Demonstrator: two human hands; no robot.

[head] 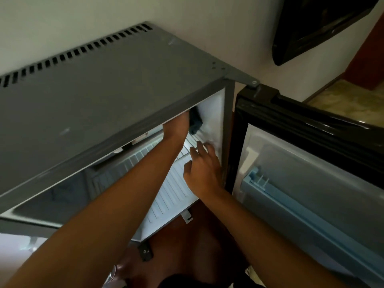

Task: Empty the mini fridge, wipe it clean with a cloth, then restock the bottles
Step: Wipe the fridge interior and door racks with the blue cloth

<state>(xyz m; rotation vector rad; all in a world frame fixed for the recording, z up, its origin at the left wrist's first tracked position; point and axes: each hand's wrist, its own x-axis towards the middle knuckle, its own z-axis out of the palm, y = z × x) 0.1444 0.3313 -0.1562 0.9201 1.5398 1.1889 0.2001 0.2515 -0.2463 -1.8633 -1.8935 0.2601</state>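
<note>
Hands inside open fridge (104,96)

R hand (202,171) is flat w/ fingers apart on white shelf (172,196), holding nothing. Farther in, L hand (178,126) is closed on dark cloth (195,121), up by inside wall. Door (311,163) is open at right.

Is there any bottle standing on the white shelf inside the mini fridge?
No, the white shelf is bare; only the left hand with a dark cloth and the right hand are there.
</note>
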